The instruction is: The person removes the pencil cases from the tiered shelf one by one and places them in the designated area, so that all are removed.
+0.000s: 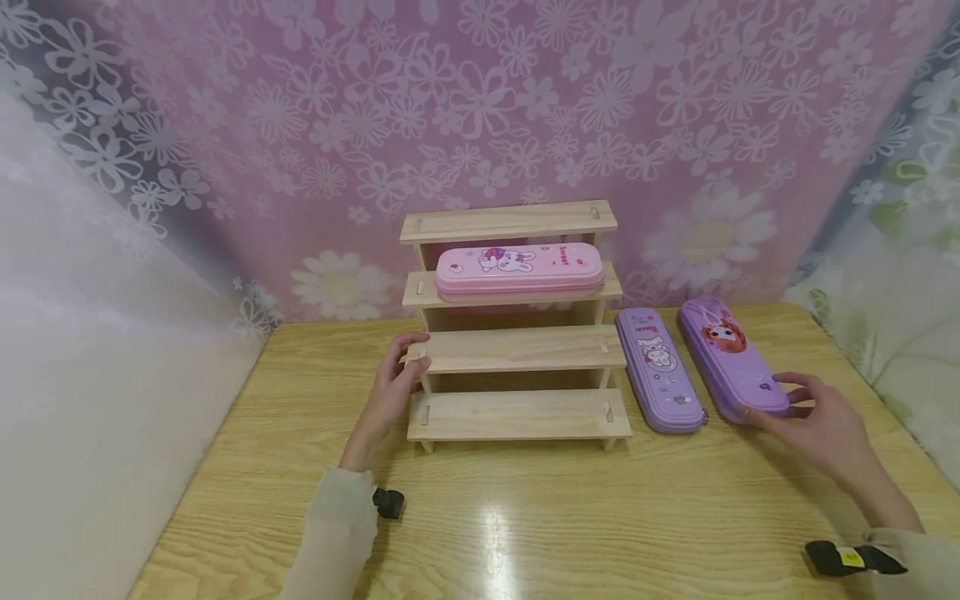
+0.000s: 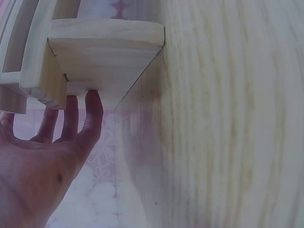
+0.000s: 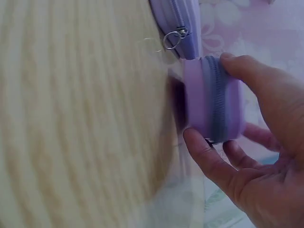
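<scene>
A tiered wooden display rack (image 1: 517, 350) stands on the table. My left hand (image 1: 393, 379) grips its left side by the second tier from the bottom; in the left wrist view the fingers (image 2: 93, 114) lie against the wood. At the right, my right hand (image 1: 821, 425) pinches the near end of a purple pencil case (image 1: 738, 367) with a red-haired doll picture, thumb on one side and fingers on the other. The right wrist view shows its zipped end (image 3: 216, 99), with a dark shadow beside it. Between that case and the rack lies another purple pencil case (image 1: 660, 371) with a white cartoon animal.
A pink pencil case (image 1: 519, 268) with a rabbit picture lies across the rack's second tier from the top. Behind the wooden table (image 1: 525, 517) hangs a pink flowered curtain (image 1: 480, 100). Pale curtains hang at the left and right.
</scene>
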`<state>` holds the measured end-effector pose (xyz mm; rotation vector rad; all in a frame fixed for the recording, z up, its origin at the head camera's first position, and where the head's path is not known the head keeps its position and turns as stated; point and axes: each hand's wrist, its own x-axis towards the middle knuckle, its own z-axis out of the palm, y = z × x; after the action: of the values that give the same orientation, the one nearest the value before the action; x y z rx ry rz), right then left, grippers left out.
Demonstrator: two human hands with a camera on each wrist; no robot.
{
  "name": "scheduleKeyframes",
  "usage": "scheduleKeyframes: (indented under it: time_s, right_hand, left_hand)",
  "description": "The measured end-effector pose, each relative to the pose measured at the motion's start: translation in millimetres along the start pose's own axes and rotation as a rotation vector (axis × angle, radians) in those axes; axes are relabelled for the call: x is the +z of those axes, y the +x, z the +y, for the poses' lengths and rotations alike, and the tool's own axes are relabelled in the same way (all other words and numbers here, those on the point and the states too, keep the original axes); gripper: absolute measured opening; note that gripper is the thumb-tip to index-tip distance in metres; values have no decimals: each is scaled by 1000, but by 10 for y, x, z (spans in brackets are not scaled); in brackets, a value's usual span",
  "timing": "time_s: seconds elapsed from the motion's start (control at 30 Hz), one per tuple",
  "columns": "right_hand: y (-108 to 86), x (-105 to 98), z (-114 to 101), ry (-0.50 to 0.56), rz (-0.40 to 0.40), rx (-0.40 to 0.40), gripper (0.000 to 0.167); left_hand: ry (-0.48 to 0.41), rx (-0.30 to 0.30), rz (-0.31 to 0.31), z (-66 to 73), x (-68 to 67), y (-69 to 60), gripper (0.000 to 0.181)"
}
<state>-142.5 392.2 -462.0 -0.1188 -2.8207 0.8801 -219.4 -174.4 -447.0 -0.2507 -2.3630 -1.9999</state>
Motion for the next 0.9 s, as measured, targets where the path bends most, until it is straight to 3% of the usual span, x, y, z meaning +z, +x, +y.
scheduleKeyframes:
  time_s: [0.23,0.4,0.67,0.9]
  right_hand:
    - [11,36,-2,-51,-8,-26,72]
    - [-1,-6,-61,-43,33,-72,69]
    - [19,-44,-292,123,174,-180,52]
    - [153,-28,-632,189,226,-304,46]
  left_hand:
    - [2,-2,3,-29,-3,2,36]
    - [2,5,2,-33,1,9,36]
    - [11,3,4,-23,5,11,36]
    - [6,10,8,-39,7,17,36]
